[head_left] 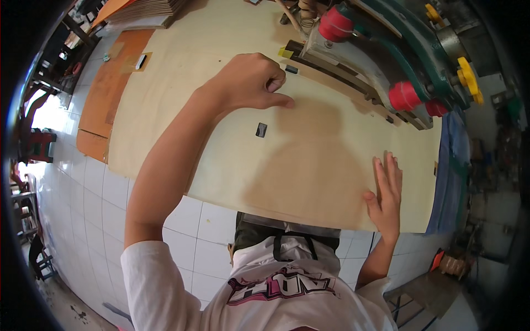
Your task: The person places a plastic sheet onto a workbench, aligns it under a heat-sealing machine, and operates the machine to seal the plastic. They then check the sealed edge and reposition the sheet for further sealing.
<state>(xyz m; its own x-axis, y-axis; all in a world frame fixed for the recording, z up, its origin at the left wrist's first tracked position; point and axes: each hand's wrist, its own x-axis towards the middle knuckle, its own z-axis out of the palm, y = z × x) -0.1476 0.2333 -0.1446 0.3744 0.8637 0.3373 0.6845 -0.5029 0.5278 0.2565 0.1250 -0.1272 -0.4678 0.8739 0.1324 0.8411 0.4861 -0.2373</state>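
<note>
A pale yellow sheet (232, 176) lies across the work table in front of me. Over its far middle part is my left hand (251, 80), fingers curled into a fist and thumb stretched out to the right. Nothing shows inside the curl; whether the hand touches the sheet I cannot tell. My right hand (386, 193) rests flat near the right side of the sheet, fingers out and thumb apart. Between the hands lies a small dark rectangular piece (261, 129). Another dark piece (291, 69) sits just beyond my left fist. My shadow falls over the sheet.
A green machine (403, 60) with red caps and yellow knobs stands at the far right, beside a long bar (359, 83). Brown board (99, 94) borders the left side, with a small white piece (141, 62). Stacked sheets (146, 14) lie far left. Blue cloth (447, 171) hangs right.
</note>
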